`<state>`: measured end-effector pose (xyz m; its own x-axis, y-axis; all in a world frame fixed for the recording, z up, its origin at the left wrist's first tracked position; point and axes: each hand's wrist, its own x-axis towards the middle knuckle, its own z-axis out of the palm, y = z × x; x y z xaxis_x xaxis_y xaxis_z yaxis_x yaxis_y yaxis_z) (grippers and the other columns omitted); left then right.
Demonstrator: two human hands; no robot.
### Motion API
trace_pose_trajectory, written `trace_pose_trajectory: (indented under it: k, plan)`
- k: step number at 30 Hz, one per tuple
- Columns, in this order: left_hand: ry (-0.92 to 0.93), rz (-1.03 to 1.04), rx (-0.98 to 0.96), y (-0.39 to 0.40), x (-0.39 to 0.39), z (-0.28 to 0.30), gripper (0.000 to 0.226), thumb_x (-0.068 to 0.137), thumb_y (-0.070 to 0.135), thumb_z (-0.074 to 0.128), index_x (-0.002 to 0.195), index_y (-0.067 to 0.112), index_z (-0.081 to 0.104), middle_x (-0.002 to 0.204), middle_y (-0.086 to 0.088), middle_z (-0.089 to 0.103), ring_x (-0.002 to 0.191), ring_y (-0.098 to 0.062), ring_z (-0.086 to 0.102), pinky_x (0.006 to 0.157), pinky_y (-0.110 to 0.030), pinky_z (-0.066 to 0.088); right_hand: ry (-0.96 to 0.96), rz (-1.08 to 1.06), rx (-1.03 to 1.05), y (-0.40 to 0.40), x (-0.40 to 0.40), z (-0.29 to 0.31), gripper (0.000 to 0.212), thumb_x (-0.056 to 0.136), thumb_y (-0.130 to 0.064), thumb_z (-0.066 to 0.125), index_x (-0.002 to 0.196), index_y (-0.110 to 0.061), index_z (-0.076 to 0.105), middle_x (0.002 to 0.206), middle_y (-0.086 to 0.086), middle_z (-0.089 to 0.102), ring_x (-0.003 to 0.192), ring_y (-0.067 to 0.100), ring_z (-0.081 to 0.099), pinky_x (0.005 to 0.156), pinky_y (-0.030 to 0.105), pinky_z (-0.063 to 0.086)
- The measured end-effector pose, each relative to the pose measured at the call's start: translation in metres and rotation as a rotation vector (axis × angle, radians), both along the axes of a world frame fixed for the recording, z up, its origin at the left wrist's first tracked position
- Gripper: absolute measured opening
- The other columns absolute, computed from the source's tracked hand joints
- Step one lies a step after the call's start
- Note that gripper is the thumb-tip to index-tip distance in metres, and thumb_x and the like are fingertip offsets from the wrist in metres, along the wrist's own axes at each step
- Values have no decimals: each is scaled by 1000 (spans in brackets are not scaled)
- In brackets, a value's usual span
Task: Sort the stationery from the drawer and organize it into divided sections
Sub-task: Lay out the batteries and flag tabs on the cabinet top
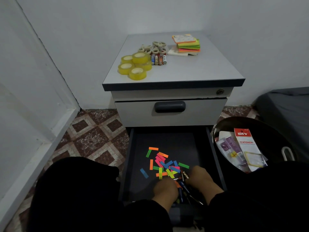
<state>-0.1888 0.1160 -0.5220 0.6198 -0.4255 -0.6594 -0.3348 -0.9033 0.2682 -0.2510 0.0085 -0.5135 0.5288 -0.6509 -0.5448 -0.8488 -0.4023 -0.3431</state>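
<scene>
Drawer (pixel 132 164): bottom one, pulled open at 6 o'clock of the cabinet (pixel 170 113).
Paper flags (pixel 164 162): loose coloured strips scattered on drawer floor, mid to front.
Pens (pixel 181 188): small pile at drawer's front edge, between both hands.
Left hand (pixel 164 190): knuckles up, down in the pile at pens' 9 o'clock; fingers hidden, grip can't tell.
Right hand (pixel 200 178): at pens' 3 o'clock, fingers tucked under; can't tell either.
Cabinet top: yellow tape rolls (pixel 134 66) at 9 o'clock, batteries (pixel 158 60) centre, sticky note stack (pixel 187 45) at 1 o'clock.
Bin (pixel 274 131): at drawer's 3 o'clock, held packaging.
</scene>
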Motion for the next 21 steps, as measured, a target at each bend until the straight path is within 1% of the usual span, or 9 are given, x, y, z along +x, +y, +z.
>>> trace_pose_trajectory:
  k: [2, 6, 9, 10, 11, 13, 14, 18, 21]
  plan:
    - [-9, -20, -15, 0, 0, 1, 27, 97, 11, 47, 123, 8, 55, 125, -10, 57, 114, -24, 57, 88, -30, 47, -32, -16, 8, -1, 1, 0, 20, 82, -26, 68, 93, -10, 64, 86, 3, 61, 80, 17, 62, 65, 24, 48]
    - [-1, -11, -51, -1, 8, 10, 24, 96, 11, 49, 119, 9, 57, 122, -9, 59, 110, -23, 58, 85, -29, 47, -138, -67, 36, -4, 5, 5, 21, 81, -29, 71, 83, -9, 66, 81, 5, 65, 76, 18, 63, 57, 22, 44]
    - [-12, 66, -153, -6, 28, 33, 21, 93, 19, 56, 112, 10, 58, 114, -8, 62, 104, -22, 60, 78, -28, 46, -287, -74, 38, -5, 15, 25, 16, 84, -25, 69, 71, -17, 65, 76, 2, 65, 73, 16, 61, 62, 23, 46]
    - [-24, 92, -226, -8, 37, 45, 15, 91, 21, 58, 102, 11, 60, 107, -9, 64, 99, -23, 61, 73, -28, 45, -348, -79, 28, -5, 20, 35, 13, 86, -24, 67, 74, -19, 66, 77, 1, 65, 74, 14, 60, 63, 22, 46]
    - [-32, 120, -315, -9, 46, 58, 9, 89, 20, 58, 91, 12, 59, 97, -10, 64, 91, -23, 62, 68, -26, 42, -429, -89, 26, -5, 26, 46, 7, 88, -22, 65, 84, -18, 70, 80, 1, 66, 75, 13, 60, 63, 21, 46]
    - [-73, 181, -509, -12, 63, 87, 15, 86, 18, 60, 73, 13, 56, 77, -10, 62, 76, -25, 60, 61, -26, 38, -610, -121, 30, -4, 37, 75, 16, 90, -20, 64, 104, -14, 70, 85, -2, 66, 78, 11, 61, 61, 18, 44]
    - [-95, 216, -610, -13, 70, 106, 21, 85, 17, 61, 66, 15, 55, 70, -8, 60, 71, -26, 59, 61, -28, 39, -693, -124, 24, -2, 42, 90, 17, 90, -19, 63, 106, -15, 69, 86, -3, 67, 80, 10, 62, 62, 17, 44]
    - [-232, 248, -928, -25, 91, 188, 27, 86, 19, 61, 60, 22, 53, 60, 3, 55, 64, -22, 55, 62, -36, 46, -949, -56, -75, 1, 61, 160, 13, 92, -20, 60, 102, -26, 67, 82, -8, 67, 78, 6, 63, 65, 18, 47]
    - [-435, 206, -1019, -38, 113, 240, 31, 87, 18, 57, 59, 21, 43, 58, 3, 46, 56, -17, 43, 51, -31, 30, -1083, -53, -158, -5, 82, 204, 16, 92, -21, 59, 103, -21, 70, 82, -4, 69, 78, 11, 64, 70, 27, 51]
